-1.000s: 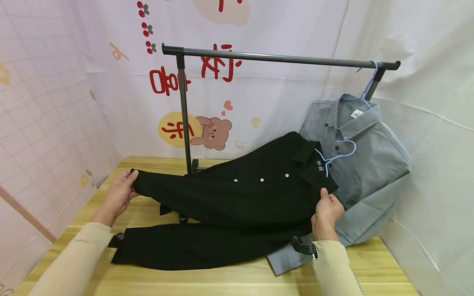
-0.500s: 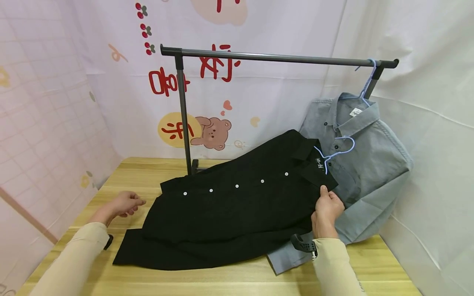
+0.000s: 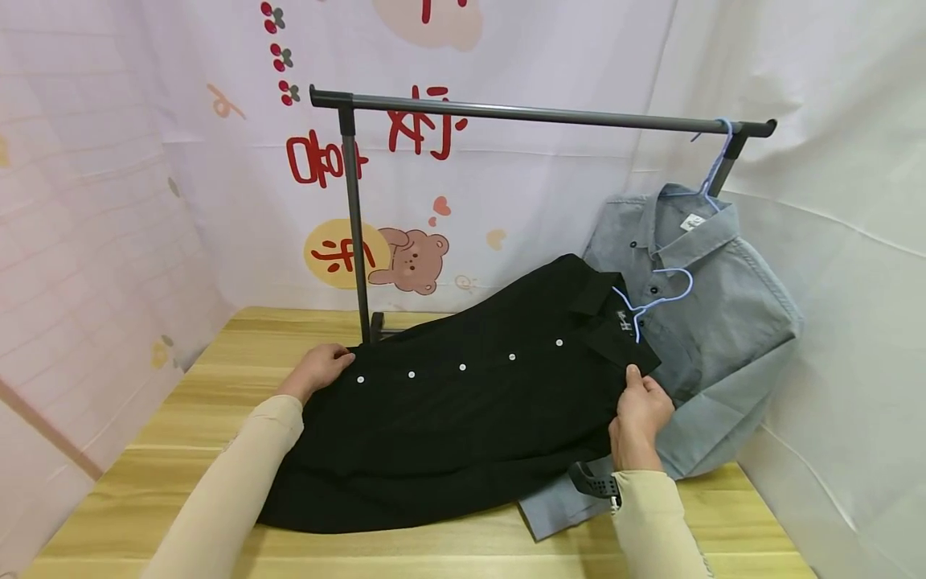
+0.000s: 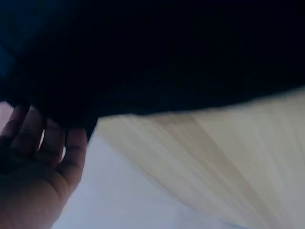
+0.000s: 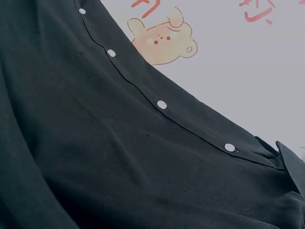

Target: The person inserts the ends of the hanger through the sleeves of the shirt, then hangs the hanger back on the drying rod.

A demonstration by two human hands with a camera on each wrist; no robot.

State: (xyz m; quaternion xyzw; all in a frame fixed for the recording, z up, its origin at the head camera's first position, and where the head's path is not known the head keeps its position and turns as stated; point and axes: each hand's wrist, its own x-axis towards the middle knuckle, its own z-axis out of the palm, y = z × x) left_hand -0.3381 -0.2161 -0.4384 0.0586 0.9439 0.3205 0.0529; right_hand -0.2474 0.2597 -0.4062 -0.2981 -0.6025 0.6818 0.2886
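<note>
A black button-up shirt (image 3: 448,434) with white buttons lies slanting across the table, its collar end raised at the right. At its hem on the left, my left hand (image 3: 320,370) pinches the cloth's edge; the left wrist view shows the fingers (image 4: 43,138) at that edge. My right hand (image 3: 640,410) grips the shirt near the shoulder, just below the collar. From the neck opening sticks out the hook of a light blue hanger (image 3: 661,301); the rest of the hanger is hidden inside. The right wrist view shows the button placket (image 5: 162,105) closed.
A dark metal clothes rack (image 3: 535,113) stands at the back of the wooden table (image 3: 181,450). On its right end hangs a grey shirt (image 3: 731,322) on a blue hanger (image 3: 716,165), partly behind the black shirt. Printed cloth (image 3: 542,201) covers the walls.
My left hand let go of a black sleeve at the left, which dropped out of sight, then moved right to the hem and took hold of it. My right hand stayed in place.
</note>
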